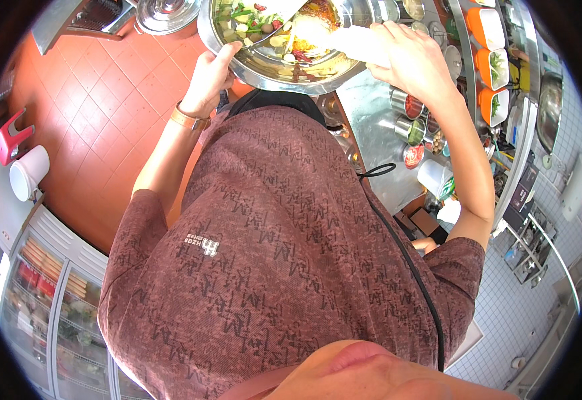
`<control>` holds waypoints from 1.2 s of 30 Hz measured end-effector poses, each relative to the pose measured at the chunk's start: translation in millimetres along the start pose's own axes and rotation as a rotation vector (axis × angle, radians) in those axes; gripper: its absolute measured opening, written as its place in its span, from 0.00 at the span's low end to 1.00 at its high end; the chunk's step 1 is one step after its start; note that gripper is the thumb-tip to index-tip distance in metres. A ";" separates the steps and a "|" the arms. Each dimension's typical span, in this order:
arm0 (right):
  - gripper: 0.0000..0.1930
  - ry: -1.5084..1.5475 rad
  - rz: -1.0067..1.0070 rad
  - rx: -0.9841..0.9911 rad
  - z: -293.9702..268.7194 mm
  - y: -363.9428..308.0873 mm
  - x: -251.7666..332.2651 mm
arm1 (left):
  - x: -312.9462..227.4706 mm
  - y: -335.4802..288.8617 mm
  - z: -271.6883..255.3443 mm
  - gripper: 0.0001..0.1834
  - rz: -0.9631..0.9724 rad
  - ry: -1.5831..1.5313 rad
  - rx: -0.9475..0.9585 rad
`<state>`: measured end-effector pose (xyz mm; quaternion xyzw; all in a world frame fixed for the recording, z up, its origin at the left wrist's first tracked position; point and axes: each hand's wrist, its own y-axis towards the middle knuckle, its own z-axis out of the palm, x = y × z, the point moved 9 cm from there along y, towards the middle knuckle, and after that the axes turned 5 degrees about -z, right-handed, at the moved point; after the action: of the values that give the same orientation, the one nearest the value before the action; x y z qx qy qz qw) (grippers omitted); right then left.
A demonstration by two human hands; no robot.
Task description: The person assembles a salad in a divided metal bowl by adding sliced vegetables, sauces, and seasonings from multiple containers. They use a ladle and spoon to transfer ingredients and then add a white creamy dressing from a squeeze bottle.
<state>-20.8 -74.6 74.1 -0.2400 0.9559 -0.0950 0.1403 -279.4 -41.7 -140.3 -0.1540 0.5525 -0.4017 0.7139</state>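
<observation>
Near the top of the head view is a large steel pot [284, 85] with a metal divider. Its left side holds liquid with green pieces, pale slices and red bits; its right side holds red and yellow contents, partly washed out by glare. My left hand [212, 81] is closed on the pot's near left rim, thumb on top. Over the right side, my right hand [416, 61] grips a white container-like thing [363, 48] tilted toward the pot. Glare hides its exact shape and what is in it.
Right of me, a steel counter [374, 110] bears metal cups [408, 127] of ingredients and a white tub [434, 177]. Orange-and-white bins [492, 70] line a shelf beyond. A round metal lid [168, 15], a red stool [12, 137], a white bucket [30, 173] and a glass-door fridge [34, 287] are leftward.
</observation>
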 end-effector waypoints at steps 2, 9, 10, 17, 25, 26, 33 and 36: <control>0.27 0.002 0.002 -0.013 -1.7 0.1 -0.3 | 0.4 0.7 0.2 0.16 -0.002 0.000 0.008; 0.23 -0.043 -0.015 0.009 -1.8 3.8 -0.6 | -2.3 -2.2 1.8 0.15 -0.013 0.005 0.005; 0.23 -0.050 -0.020 0.020 -0.8 3.1 -0.6 | -2.8 -2.7 3.2 0.15 -0.014 0.004 0.004; 0.25 -0.072 -0.005 -0.011 2.9 0.1 -3.3 | -4.4 -2.5 3.8 0.16 -0.014 0.009 -0.006; 0.30 -0.060 0.026 0.066 17.3 -3.9 -4.8 | -4.7 -1.3 4.4 0.16 -0.019 0.032 -0.030; 0.28 -0.066 0.020 0.036 15.2 -3.4 -4.1 | -4.6 -1.0 4.2 0.16 -0.021 0.034 -0.030; 0.27 -0.045 0.004 0.040 28.3 -4.9 -5.1 | -2.4 3.2 3.8 0.15 -0.022 0.020 -0.004; 0.25 -0.083 0.003 -0.063 20.3 -5.2 -3.7 | -1.2 4.5 2.4 0.15 -0.029 0.015 -0.018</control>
<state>-9.1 -79.6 57.1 -0.2465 0.9522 -0.0544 0.1722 -275.5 -38.5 -141.6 -0.1655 0.5593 -0.4080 0.7024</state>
